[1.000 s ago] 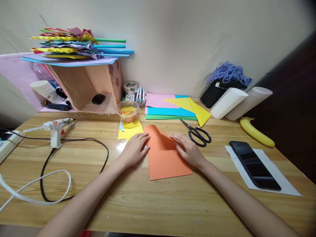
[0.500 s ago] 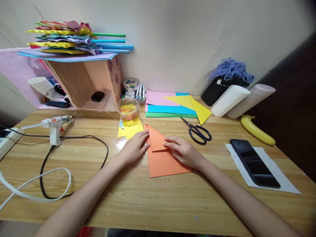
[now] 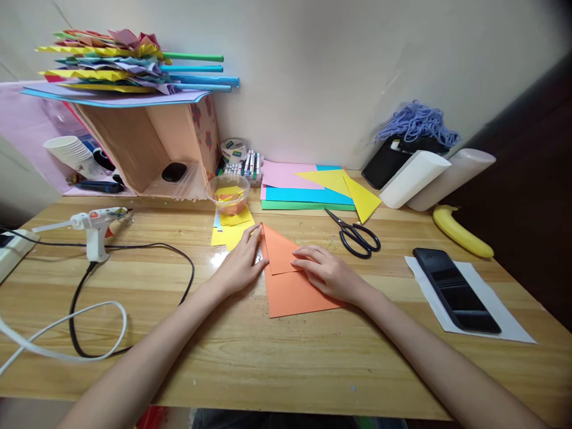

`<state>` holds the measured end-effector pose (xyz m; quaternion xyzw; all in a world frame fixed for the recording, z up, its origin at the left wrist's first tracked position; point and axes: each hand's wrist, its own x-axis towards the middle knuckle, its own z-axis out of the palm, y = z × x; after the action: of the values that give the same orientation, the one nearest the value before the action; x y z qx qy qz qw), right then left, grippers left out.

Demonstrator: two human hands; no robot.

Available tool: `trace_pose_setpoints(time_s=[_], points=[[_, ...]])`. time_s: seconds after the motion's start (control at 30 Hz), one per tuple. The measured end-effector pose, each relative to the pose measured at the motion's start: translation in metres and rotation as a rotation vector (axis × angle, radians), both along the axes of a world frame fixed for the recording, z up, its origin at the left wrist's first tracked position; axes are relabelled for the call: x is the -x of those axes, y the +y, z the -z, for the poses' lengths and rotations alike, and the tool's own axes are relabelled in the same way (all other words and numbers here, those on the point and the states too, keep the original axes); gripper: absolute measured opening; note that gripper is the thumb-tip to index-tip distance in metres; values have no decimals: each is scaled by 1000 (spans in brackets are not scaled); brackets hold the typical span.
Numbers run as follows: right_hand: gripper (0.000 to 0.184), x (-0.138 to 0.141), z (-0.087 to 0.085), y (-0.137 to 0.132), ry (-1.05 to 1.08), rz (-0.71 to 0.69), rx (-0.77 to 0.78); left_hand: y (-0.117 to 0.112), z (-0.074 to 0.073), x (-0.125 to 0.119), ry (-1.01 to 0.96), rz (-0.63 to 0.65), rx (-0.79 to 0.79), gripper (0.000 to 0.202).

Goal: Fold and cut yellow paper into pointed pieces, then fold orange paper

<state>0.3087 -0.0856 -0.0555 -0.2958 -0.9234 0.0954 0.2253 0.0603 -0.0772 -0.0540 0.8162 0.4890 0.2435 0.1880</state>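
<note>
An orange paper sheet lies on the wooden table, its top right corner folded down into a triangle. My left hand lies flat at the sheet's left edge, with a fingertip up by the top point of the fold. My right hand rests flat on the folded flap's lower right part, fingers stretched and pressing the paper down. Neither hand grips anything.
Black scissors, a stack of coloured sheets, yellow scraps and a clear bowl lie behind the sheet. A glue gun with cable sits left. A phone on white paper and a banana are right.
The sheet's top right corner came down from a loose curl into a flat triangular fold. My left fingertip slid up the left edge to the fold's point; my right hand settled on the flap.
</note>
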Motion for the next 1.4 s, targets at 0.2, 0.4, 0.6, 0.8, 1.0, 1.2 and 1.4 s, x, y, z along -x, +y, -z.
trace_pose_setpoints(time_s=[0.2, 0.4, 0.6, 0.8, 1.0, 1.2, 1.4], points=[[29, 0, 1, 1, -13, -8, -7, 1, 0, 0, 75, 71, -3, 61], [29, 1, 2, 0, -15, 1, -2, 1, 6, -1, 157, 85, -8, 61], [28, 2, 0, 0, -10, 10, 25, 0, 8, -2, 240, 88, -25, 56], [29, 1, -2, 1, -21, 0, 38, 0, 6, -6, 244, 64, -45, 55], [27, 1, -3, 1, -22, 6, 49, 4, 1, -15, 278, 42, -116, 55], [27, -2, -4, 3, -27, 3, 44, 7, 0, -17, 307, 114, -148, 57], [28, -1, -3, 3, -37, 8, 44, 9, 3, -18, 264, 133, -96, 59]])
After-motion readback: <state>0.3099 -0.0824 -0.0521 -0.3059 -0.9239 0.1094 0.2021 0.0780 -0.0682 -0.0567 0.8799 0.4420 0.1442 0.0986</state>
